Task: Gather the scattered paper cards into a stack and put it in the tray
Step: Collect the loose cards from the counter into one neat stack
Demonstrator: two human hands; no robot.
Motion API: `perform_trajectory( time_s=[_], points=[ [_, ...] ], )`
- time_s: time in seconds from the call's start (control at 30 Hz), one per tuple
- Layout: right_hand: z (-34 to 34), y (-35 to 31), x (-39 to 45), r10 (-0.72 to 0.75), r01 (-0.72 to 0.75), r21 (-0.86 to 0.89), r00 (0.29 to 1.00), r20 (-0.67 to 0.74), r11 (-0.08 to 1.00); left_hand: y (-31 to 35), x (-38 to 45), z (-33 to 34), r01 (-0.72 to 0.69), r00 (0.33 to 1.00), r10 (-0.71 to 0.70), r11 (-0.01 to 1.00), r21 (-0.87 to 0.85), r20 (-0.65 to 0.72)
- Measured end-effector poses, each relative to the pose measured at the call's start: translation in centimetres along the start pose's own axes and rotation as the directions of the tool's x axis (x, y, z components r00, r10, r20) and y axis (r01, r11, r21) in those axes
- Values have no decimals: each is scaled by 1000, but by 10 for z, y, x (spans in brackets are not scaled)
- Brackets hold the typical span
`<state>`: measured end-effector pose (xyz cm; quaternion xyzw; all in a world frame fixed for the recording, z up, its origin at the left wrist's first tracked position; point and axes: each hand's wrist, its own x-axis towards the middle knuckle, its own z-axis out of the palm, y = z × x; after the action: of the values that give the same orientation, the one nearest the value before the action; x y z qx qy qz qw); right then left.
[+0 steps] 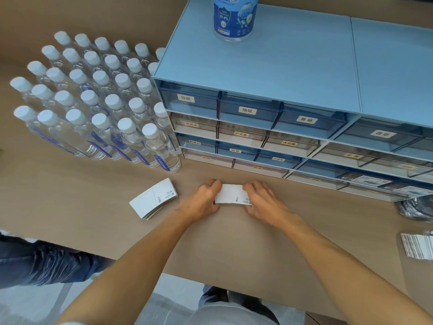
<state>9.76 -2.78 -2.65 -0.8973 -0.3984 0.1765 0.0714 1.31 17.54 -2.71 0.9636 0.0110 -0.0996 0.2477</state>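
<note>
A small stack of white paper cards [230, 194] sits on the brown table in front of the drawer unit. My left hand [204, 198] grips its left end and my right hand [262, 200] grips its right end, so both hands close on the same stack. A second, thicker pile of curved white cards [153, 198] lies on the table to the left, apart from my hands. I cannot tell which item here is the tray.
A blue drawer cabinet [269, 73] with labelled drawers stands behind the cards, a sanitizer bottle [235, 17] on top. Several rows of capped water bottles [98, 106] fill the back left. More white cards [418, 248] and a dark bag [414, 208] lie at the right edge.
</note>
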Motion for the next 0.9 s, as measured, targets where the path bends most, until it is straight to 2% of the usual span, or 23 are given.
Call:
perform_trajectory(
  time_s=[0.23, 0.37, 0.5, 0.63, 0.9],
  points=[
    [-12, -7, 11, -136, 136, -25, 991, 20, 990, -3, -22, -12, 20, 995, -21, 1000, -11, -101],
    [-29, -25, 27, -227, 227, 16, 973, 44, 974, -12, -45, -22, 78, 982, -79, 997, -12, -169],
    [-41, -55, 51, -354, 353, 29, 934, 36, 935, -29, -70, -44, 185, 944, -190, 982, -47, -269],
    [-42, -93, 77, -456, 455, 47, 890, 13, 889, -52, -101, -64, 222, 906, -227, 973, -56, -358],
    [-23, -147, 111, -503, 489, 137, 859, 98, 861, -95, -141, -67, 329, 853, -360, 933, -146, -378]
  ],
)
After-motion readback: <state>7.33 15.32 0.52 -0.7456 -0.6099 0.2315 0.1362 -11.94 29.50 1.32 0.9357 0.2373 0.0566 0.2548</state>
